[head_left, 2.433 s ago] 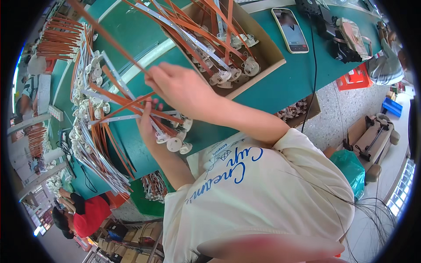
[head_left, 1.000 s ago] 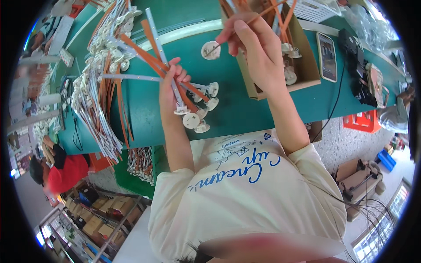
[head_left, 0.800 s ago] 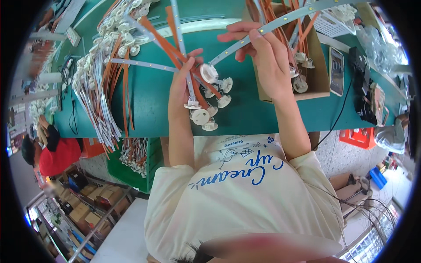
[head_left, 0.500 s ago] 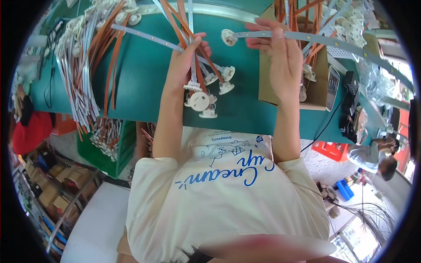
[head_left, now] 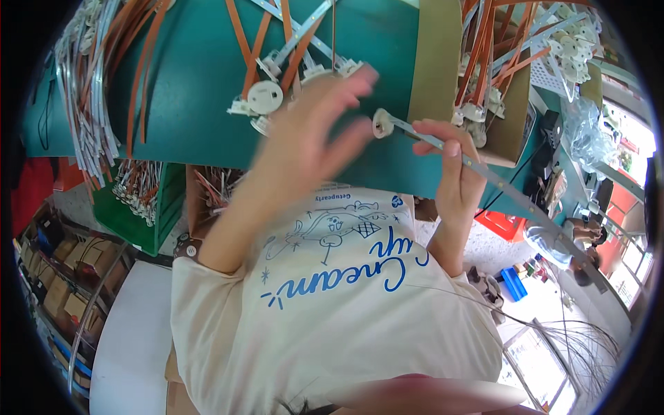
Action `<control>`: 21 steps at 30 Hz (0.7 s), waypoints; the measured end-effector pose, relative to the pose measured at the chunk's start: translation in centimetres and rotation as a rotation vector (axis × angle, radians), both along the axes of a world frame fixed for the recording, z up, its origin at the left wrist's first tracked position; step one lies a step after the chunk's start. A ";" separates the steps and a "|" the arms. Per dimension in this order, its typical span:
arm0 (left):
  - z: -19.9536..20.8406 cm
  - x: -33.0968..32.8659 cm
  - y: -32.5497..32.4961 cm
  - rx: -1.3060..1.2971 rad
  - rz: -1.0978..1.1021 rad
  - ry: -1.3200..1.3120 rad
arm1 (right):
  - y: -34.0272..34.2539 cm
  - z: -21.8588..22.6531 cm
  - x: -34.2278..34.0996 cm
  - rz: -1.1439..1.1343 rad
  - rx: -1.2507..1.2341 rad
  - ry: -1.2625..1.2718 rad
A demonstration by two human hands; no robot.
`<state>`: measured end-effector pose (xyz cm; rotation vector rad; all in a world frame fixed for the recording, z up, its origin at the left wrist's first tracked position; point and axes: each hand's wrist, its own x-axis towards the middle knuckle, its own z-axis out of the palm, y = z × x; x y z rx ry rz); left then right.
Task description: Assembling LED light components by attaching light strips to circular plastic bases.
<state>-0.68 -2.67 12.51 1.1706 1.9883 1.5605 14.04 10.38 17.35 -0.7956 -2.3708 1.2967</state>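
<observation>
1. Strips [head_left: 104,104], grey and orange, hang in a thick bunch over the far left of the green table [head_left: 194,104], probably laid there to keep them apart from the pieces in hand.
2. Bin [head_left: 149,207], green, sits below the table edge with more white-capped ends in it.
3. Bundle [head_left: 277,76] of orange strips lies fanned on the table, its round white caps gathered at the near end, just past my left hand.
4. Left hand [head_left: 311,131] is blurred, fingers spread and loose, holding nothing that I can make out; it hovers over the caps.
5. Right hand [head_left: 453,173] pinches one grey strip [head_left: 484,173] between thumb and fingers. White cap [head_left: 382,123] sits at its left end, pointing at my left hand; the rest slants down to the right, long, thin and flat.
6. Box [head_left: 443,62], cardboard, at right holds more capped strips standing on end, close to that hand for easy picking, I judge.
</observation>
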 end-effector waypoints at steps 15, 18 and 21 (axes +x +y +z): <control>-5.7 4.5 2.0 0.006 -0.106 0.211 | -2.8 -3.5 3.3 -0.112 -0.419 -0.060; -6.3 4.7 1.9 -0.013 -0.162 0.269 | -2.6 -3.7 4.4 -0.130 -0.470 0.115; -5.6 4.8 1.7 -0.081 -0.176 0.363 | -1.9 -4.6 5.4 -0.124 -0.225 0.048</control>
